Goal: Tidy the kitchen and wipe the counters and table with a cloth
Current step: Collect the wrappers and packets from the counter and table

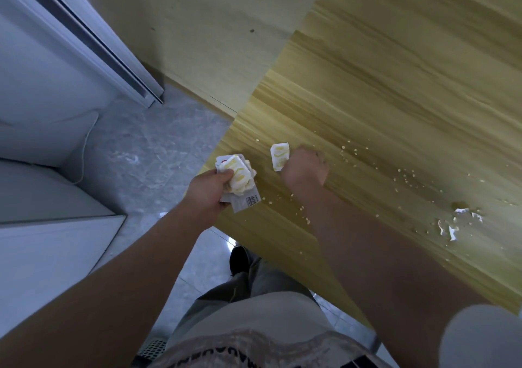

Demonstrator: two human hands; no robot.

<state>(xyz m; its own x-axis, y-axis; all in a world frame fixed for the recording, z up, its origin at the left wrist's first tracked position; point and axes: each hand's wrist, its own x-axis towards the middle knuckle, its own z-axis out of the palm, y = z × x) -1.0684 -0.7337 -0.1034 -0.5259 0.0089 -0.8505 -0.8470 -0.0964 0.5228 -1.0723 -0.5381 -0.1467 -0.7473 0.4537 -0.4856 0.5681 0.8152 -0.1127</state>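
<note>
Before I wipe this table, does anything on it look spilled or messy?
Yes. Crumbs are scattered across the table, and a wet puddle with white bits sits toward the right. One wrapper lies at the right hand; the left hand grips a wrapper bundle.

We see a smooth, faintly sheened wood-grain table [395, 85] strewn with dry crumbs [355, 150], crinkled glossy wrappers [240, 178] printed in yellow, and below it a polished grey marbled floor [147, 147].
</note>
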